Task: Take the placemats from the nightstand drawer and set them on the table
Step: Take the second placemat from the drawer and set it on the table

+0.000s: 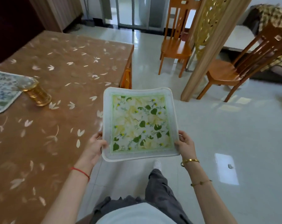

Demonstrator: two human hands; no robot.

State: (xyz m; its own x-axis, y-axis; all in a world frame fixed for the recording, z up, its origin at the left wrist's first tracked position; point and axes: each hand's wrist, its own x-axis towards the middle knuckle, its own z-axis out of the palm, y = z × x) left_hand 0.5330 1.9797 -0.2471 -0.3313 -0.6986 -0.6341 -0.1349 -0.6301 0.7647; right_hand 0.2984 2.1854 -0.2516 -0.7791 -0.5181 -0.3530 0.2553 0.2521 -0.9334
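I'm seeing the left hand and right hand pinching the near corners of a green floral placemat, thumbs on top, fingers underneath, hovering flat over the floor beside the table. Farther left, another placemat is lying there.

A placemat is held flat above the floor, just off the surface's right edge, the left hand at its left edge and the right hand at its right. On the surface, near its left edge, lies a second placemat, a canister beside it. Two chairs stand on the floor beyond.
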